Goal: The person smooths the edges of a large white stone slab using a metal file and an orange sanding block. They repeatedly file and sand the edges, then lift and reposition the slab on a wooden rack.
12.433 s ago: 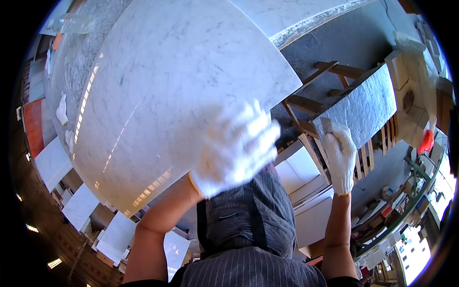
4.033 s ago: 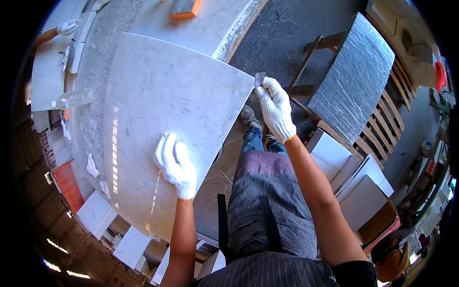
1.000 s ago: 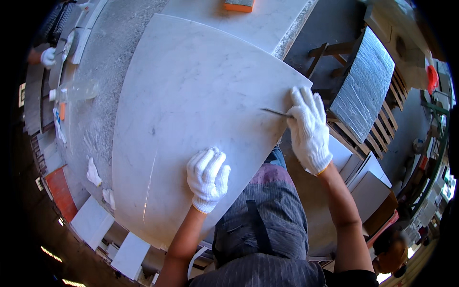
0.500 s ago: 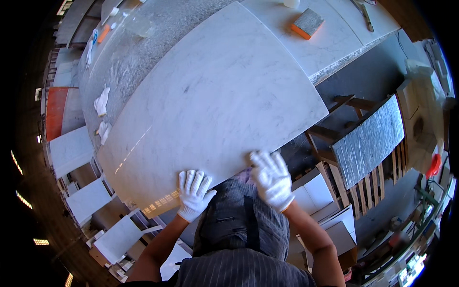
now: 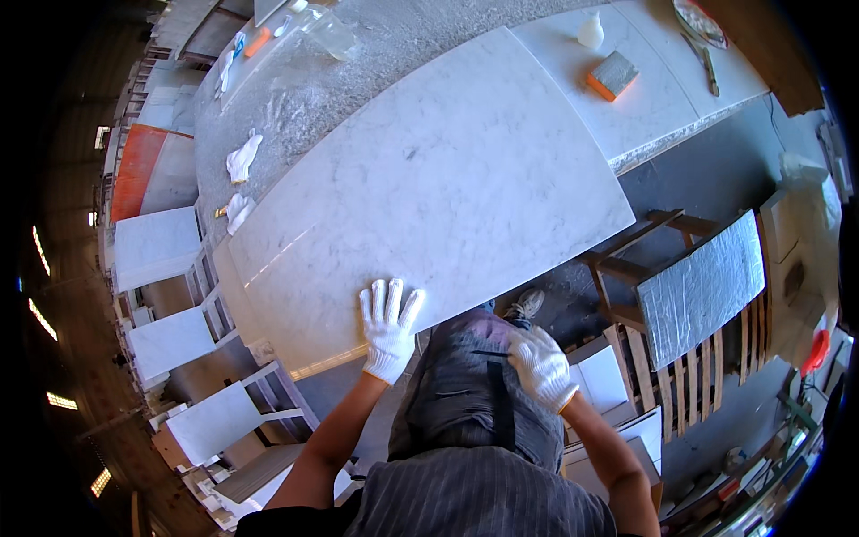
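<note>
A large white, grey-veined marble slab (image 5: pixel 429 188) slants across the middle of the view. My left hand (image 5: pixel 389 331), in a white knit glove, lies flat on the slab's near edge with fingers spread; nothing is in it. My right hand (image 5: pixel 542 369), gloved the same way, is off the slab. It rests against the right side of my dark apron (image 5: pixel 447 394), fingers bent loosely over the cloth and their tips partly hidden. No object shows in that hand.
Beyond the slab lie a grey block with an orange side (image 5: pixel 613 75), a white bottle (image 5: pixel 591 30) and a clear bottle (image 5: pixel 329 34). White gloves (image 5: pixel 243 157) lie at left. A wooden rack with a film-wrapped panel (image 5: pixel 702 286) stands right; white-topped tables (image 5: pixel 170 345) stand left.
My right hand has left the slab's near edge and come down to the apron. My left hand stays on the slab edge, fingers spread wider. The whole view has shifted slightly.
</note>
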Tool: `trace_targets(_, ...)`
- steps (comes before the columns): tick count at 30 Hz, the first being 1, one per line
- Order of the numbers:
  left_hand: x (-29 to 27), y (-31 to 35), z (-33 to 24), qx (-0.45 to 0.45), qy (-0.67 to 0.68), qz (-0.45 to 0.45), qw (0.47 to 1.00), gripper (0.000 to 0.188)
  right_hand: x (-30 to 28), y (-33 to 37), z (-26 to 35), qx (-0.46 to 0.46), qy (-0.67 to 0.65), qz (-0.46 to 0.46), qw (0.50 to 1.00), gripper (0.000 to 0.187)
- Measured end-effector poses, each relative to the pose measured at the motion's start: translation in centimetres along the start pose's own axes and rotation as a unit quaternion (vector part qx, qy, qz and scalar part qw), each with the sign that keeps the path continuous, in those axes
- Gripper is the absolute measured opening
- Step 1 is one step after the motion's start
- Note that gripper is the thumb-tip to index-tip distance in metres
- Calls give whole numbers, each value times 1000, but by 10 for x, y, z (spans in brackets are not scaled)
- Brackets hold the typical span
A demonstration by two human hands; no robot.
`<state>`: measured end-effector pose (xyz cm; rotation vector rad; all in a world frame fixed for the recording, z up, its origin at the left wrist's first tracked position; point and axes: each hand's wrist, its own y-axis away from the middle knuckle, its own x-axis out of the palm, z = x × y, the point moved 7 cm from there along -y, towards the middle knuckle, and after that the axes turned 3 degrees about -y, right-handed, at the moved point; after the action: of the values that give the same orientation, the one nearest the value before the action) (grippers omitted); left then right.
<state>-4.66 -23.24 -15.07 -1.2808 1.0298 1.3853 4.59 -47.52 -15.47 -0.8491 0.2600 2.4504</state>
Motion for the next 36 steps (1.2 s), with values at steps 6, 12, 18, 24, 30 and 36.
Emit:
trace_targets(6,-4,-2,-1,6,-14,36,999,60,-37,43,-43,275,-165,-142,936,19)
trace_targets(12,-37,-7,-1,13,-16,44,999,61,-59,64,-51,307,-200,-198,909,13)
trace_targets(18,-101,-24,1,48,-18,76,996,60,-73,66,-56,254,-183,-261,913,10)
trace_targets(24,-187,-50,27,62,88,107,988,62,-78,49,-72,261,-302,-279,873,9)
trace_targets(30,-283,-100,87,40,190,123,973,62,-95,19,-70,234,-467,-309,795,15)
trace_targets(36,-330,-143,152,-106,197,119,967,56,-124,-12,-58,200,-524,-319,764,14)
